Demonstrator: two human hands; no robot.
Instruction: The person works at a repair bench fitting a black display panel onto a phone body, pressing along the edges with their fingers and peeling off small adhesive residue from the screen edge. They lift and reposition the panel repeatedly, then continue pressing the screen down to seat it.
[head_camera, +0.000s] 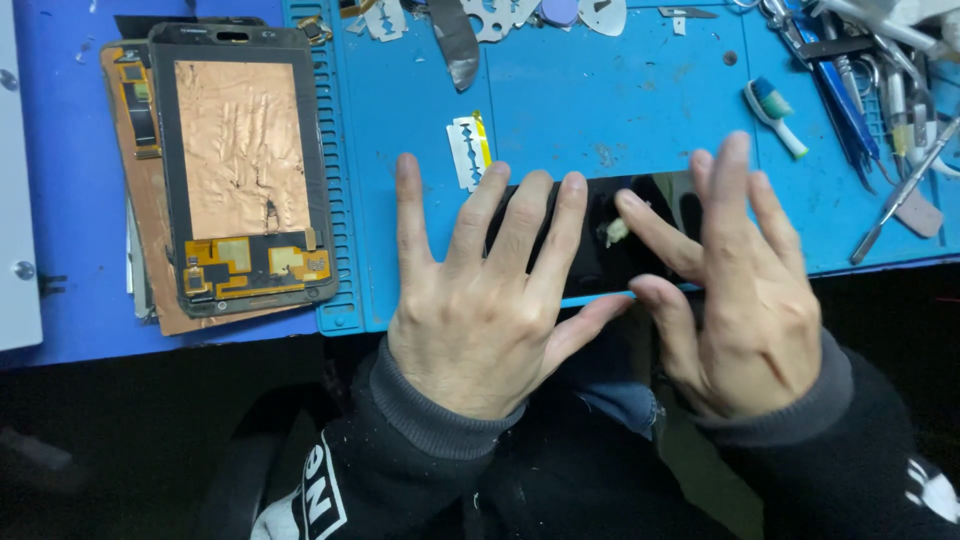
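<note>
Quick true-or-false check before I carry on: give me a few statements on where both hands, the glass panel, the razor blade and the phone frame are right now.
1. The left hand lies flat on the black glass panel. True.
2. The right hand holds the razor blade. False: the blade lies alone on the blue mat.
3. The phone frame with copper foil lies left of both hands. True.
4. The toothbrush rests on the panel. False: it lies on the mat, beyond the right hand.

Two hands (480, 300) (745, 290) lie on one black glass panel (600, 255), with one razor blade (468, 152), one toothbrush (775, 115) and one opened phone frame (245, 170) on one blue mat (600, 90).
</note>
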